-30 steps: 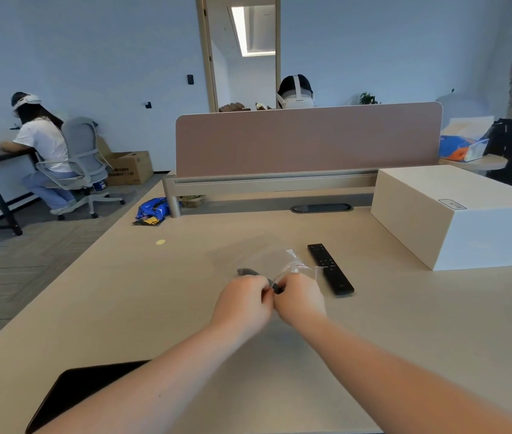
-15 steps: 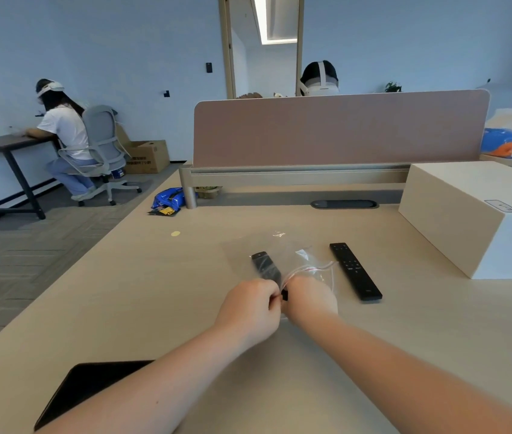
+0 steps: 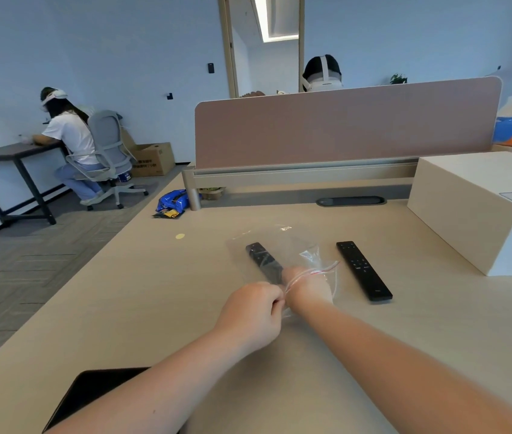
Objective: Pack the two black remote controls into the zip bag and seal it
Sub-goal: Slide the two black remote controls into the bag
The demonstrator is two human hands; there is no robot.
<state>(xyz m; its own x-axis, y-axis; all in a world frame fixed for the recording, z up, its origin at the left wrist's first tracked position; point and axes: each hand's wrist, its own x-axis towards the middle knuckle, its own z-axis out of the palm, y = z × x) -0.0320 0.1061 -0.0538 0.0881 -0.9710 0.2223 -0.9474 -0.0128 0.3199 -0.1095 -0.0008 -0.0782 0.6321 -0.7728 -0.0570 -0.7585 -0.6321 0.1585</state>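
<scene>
A clear zip bag (image 3: 279, 242) lies flat on the beige desk in front of me. One black remote (image 3: 261, 260) is inside it, its far end pointing away from me. My right hand (image 3: 309, 288) reaches through the bag's mouth, with the red zip strip draped over it, and grips the remote's near end. My left hand (image 3: 251, 311) pinches the bag's open edge just left of that wrist. The second black remote (image 3: 362, 269) lies bare on the desk to the right of the bag, apart from both hands.
A large white box (image 3: 480, 208) stands at the right. A pink divider (image 3: 342, 126) closes the desk's far side. A dark flat device (image 3: 91, 393) lies at the near left edge. A blue packet (image 3: 171, 202) lies far left. Other people sit beyond.
The first remote has slid further into the bag, and my right hand has followed it through the mouth. My left hand keeps its pinch on the bag's edge.
</scene>
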